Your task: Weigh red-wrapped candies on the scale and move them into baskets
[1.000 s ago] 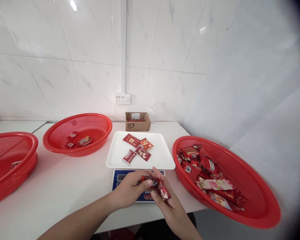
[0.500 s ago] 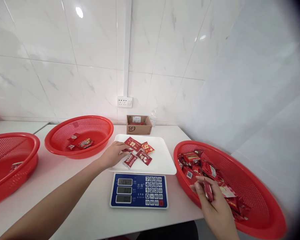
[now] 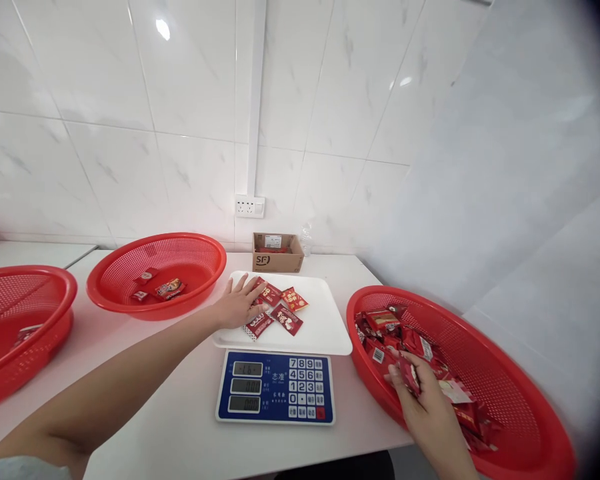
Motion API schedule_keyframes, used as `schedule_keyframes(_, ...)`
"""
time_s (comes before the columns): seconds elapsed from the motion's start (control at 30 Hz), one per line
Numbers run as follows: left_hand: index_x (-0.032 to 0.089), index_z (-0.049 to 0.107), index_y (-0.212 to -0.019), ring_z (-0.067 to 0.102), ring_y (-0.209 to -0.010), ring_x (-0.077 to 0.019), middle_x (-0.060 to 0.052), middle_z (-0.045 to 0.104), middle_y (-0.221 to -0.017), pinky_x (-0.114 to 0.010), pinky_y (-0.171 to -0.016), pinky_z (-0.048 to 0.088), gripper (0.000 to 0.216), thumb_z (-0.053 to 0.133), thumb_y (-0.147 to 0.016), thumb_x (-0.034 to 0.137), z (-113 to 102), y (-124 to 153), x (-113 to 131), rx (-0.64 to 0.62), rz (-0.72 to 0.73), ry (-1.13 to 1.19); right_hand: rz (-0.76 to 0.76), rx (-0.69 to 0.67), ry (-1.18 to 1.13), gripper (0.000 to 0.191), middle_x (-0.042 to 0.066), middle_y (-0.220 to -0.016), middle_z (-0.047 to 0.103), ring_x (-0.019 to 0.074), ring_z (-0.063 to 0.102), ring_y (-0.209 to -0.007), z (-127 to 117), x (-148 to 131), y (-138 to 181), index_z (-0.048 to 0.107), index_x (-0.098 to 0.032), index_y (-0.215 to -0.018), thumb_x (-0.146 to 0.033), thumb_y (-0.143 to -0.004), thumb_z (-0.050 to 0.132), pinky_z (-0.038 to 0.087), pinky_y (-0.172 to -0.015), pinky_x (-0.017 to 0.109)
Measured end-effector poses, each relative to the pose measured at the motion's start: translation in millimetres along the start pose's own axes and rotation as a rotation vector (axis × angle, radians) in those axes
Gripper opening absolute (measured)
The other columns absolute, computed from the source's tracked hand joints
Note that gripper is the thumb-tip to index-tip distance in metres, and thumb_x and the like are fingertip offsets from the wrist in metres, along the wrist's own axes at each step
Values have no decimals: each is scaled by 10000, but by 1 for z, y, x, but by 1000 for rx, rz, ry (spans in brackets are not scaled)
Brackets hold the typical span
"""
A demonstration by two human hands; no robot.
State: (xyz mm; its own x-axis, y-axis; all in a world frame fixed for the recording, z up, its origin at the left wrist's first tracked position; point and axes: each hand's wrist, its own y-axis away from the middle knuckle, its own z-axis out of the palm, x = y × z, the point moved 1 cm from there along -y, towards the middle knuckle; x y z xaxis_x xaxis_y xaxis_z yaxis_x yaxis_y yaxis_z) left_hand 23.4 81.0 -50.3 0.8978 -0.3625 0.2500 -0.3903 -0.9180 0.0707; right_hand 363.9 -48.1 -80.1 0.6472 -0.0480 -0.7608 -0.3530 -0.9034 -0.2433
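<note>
My left hand [image 3: 240, 303] lies flat with fingers spread over the left part of the white scale tray [image 3: 325, 333], partly covering red snack packets. Beside its fingers are a dark red packet [image 3: 287, 319], a brighter red and gold packet [image 3: 295, 299] and a packet with a checkered end [image 3: 259, 325]. My right hand [image 3: 425, 400] pinches a small red snack packet [image 3: 409, 373] at the near left rim of the right red basket [image 3: 510, 353]. Many red packets [image 3: 420, 343] lie in that basket.
The scale's blue keypad panel [image 3: 275, 387] sits in front of the tray. A small cardboard box [image 3: 278, 261] stands behind it by the wall. To the left are a red basket [image 3: 205, 293] with several packets and another red basket [image 3: 55, 333]. A wall socket [image 3: 250, 206] is above the box.
My left hand has opened from a pinch on a red packet and now lies flat over the packets on the tray. My right hand still holds its packet, barely moved.
</note>
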Motion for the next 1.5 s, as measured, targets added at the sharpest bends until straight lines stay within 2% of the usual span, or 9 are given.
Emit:
schedule_keyframes(0.2, 218, 86, -1457, -43, -1383, -306, -114, 48, -1525, -563, -1062, 102, 783, 104, -831, 687, -3, -14, 19, -61, 21, 50, -15, -8, -63, 446, 91, -1158, 594, 282, 543, -1092, 1, 3, 0, 518, -231, -1081, -513, -736, 516, 416, -922, 411)
schedule_keyframes(0.4, 258, 205, -1438, -53, -1379, -341, -102, 110, -1522, -622, -1036, -15, 778, 176, -809, 715, 2, -21, 42, 9, 73, 8, -26, -48, -107, 462, 75, -1156, 601, 273, 555, -1081, 2, 7, -2, 534, -244, -1116, -518, -744, 530, 403, -954, 404)
schedule_keyframes(0.53, 302, 231, -1426, 2, -1383, -343, -73, 131, -1522, -609, -1046, -12, 742, 209, -808, 712, 8, -19, 53, -46, 206, -37, 9, -69, -99, 509, 79, -1223, 568, 283, 503, -1153, 1, 8, -2, 520, -250, -1144, -552, -736, 520, 377, -983, 427)
schedule_keyframes(0.67, 306, 233, -1424, 97, -1381, -332, -78, 139, -1521, -598, -1052, 34, 708, 246, -825, 683, 12, -17, 53, -51, 233, -51, -7, -73, -66, 505, 80, -1205, 581, 271, 510, -1145, 0, 4, -1, 520, -249, -1154, -547, -748, 503, 384, -980, 409)
schedule_keyframes(0.97, 364, 293, -1393, 85, -1384, -329, -50, 165, -1520, -599, -1050, 56, 656, 279, -820, 684, 6, 3, 48, -101, 267, 30, -31, -48, -56, 501, 71, -1139, 624, 263, 554, -1089, 0, 2, -2, 542, -258, -1126, -569, -736, 498, 420, -951, 387)
schedule_keyframes(1.13, 312, 472, -1274, 199, -1364, -294, -59, 354, -1448, -538, -1064, 135, 540, 271, -870, 609, -6, 8, 48, -82, 313, 104, -25, -68, -71, 524, 78, -1137, 621, 268, 543, -1104, -1, 1, -1, 535, -247, -1135, -578, -730, 502, 405, -964, 395)
schedule_keyframes(1.2, 286, 436, -1298, 199, -1364, -291, -60, 406, -1413, -521, -1066, 155, 538, 276, -881, 585, -6, 5, 49, -43, 313, 126, -15, -72, -78, 538, 79, -1135, 619, 269, 532, -1121, -1, 0, 0, 525, -247, -1150, -583, -731, 501, 398, -972, 396)
schedule_keyframes(1.37, 289, 283, -1396, 74, -1385, -316, -55, 262, -1492, -566, -1070, 63, 607, 280, -873, 597, 8, -3, 55, -13, 324, 40, 31, -88, -78, 590, 90, -1156, 605, 273, 496, -1167, -1, -2, 1, 488, -244, -1196, -609, -732, 486, 371, -997, 411)
schedule_keyframes(1.5, 293, 423, -1314, 266, -1319, -297, -70, 427, -1373, -539, -1062, 134, 495, 247, -910, 519, 10, -4, 61, 26, 340, -36, 16, -106, -79, 570, 96, -1214, 572, 269, 489, -1171, -2, 2, 1, 503, -234, -1164, -615, -742, 466, 347, -1017, 412)
